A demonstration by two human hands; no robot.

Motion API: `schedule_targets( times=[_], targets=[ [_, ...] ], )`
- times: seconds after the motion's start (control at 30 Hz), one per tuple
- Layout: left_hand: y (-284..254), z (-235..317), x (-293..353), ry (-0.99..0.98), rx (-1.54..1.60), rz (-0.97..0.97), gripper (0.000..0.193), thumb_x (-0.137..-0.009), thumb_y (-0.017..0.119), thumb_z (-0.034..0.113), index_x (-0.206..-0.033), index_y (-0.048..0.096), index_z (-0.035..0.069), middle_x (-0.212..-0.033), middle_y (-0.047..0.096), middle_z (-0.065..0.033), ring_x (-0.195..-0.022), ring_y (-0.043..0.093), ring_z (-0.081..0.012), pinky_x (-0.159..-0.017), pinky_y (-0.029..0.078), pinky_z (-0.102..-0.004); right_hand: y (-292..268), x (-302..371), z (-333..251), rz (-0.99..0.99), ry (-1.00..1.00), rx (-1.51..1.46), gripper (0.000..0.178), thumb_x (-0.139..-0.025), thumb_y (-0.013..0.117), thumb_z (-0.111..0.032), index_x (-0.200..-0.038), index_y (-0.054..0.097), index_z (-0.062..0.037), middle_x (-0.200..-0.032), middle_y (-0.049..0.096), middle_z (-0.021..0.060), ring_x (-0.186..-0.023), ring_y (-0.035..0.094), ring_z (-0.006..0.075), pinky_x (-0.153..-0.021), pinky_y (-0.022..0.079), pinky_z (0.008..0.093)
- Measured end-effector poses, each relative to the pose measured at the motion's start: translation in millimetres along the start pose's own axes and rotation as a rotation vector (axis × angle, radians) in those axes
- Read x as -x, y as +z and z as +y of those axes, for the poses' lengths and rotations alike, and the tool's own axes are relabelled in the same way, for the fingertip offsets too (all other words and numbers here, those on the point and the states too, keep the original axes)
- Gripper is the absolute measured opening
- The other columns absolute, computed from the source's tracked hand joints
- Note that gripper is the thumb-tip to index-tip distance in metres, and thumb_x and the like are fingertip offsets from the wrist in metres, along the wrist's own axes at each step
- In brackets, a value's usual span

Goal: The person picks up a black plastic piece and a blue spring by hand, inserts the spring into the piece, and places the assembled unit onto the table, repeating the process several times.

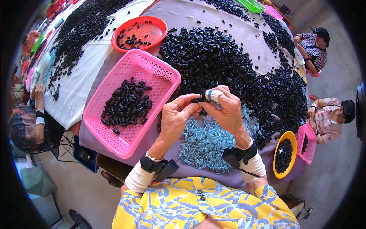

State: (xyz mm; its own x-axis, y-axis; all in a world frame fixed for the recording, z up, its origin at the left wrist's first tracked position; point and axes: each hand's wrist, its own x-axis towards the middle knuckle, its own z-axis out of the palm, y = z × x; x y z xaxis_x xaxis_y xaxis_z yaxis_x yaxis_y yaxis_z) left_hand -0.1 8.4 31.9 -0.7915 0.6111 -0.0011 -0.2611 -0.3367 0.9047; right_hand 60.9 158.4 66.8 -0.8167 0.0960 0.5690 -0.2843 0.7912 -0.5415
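Note:
My left hand (176, 119) pinches a small black plastic piece (196, 100) between thumb and fingertips. My right hand (225, 110) meets it fingertip to fingertip, closed at the other end of the same piece; whether a second small part is there is too small to tell. A white finger cover with blue stripes (212, 94) wraps a finger of my right hand. Below my hands lies a heap of clear bluish small coils or springs (206, 147). Just beyond them spreads a large pile of black plastic pieces (213, 61).
A pink perforated basket (127, 143) at my left holds black pieces (127, 101). Behind it stands a red round tray (158, 28) with a few pieces. A yellow bowl (293, 143) and another pink basket (310, 149) are at right. Other people sit around the table.

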Motion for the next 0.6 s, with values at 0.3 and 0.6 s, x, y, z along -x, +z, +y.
schedule_targets(
  times=[0.3,0.6],
  targets=[
    [-0.1,-4.7,1.1,0.042,-0.107,0.032,0.024,-0.083,0.061,0.0,-0.106,0.064,0.001,-0.085,0.066,-0.0044,-0.072,0.059,-0.007,-0.067,0.05,-0.02,-0.2,-0.6,-4.4,-0.009,-0.148,0.114,0.011,-0.072,0.068,-0.007,-0.078,0.06,-0.0023,-0.075,0.06,0.008,-0.073,0.058,0.0249,-0.074,0.042,0.0381],
    [-0.1,-11.3,-1.4,0.07,-0.17,0.053,0.024,-0.081,0.062,-0.002,-0.104,0.065,0.0,-0.082,0.062,-0.0028,-0.07,0.058,-0.0069,-0.064,0.049,-0.02,0.1,5.9,-7.6,-0.077,-0.122,0.326,0.015,-0.069,0.064,-0.006,-0.081,0.058,-0.0026,-0.079,0.056,0.0088,-0.078,0.055,0.025,-0.078,0.039,0.0375]
  ],
)
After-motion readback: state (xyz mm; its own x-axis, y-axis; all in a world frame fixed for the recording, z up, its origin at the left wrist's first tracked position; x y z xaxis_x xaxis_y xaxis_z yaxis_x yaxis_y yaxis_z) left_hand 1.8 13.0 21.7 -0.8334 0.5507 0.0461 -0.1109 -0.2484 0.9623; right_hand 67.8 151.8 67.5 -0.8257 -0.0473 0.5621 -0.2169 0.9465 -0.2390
